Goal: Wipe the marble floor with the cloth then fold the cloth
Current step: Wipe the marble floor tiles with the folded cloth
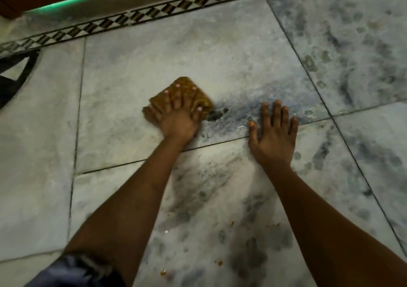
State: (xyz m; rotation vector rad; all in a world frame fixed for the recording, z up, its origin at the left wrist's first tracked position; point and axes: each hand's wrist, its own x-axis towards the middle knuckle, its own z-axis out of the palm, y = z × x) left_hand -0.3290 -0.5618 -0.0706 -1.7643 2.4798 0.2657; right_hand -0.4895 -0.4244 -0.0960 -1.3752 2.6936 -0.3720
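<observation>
A folded mustard-brown cloth (pixel 180 96) lies flat on the marble floor (pixel 220 51), pinned under your left hand (pixel 176 119), just left of a dark smudge (pixel 217 113) on the same tile. It looks soft, light and limp, so it will likely bunch or slide unless you keep weight on it; when folding comes, take it by its free corners at the far edge. Your left fingers (pixel 176 96) are straight and spread across the top of the cloth, pressing rather than pinching, the arm reaching forward. Your right hand (pixel 273 134) rests palm-down on bare marble near the tile joint, fingers splayed, holding nothing, apparently bracing you. Orange crumbs (pixel 220 263) dot the near tile.
</observation>
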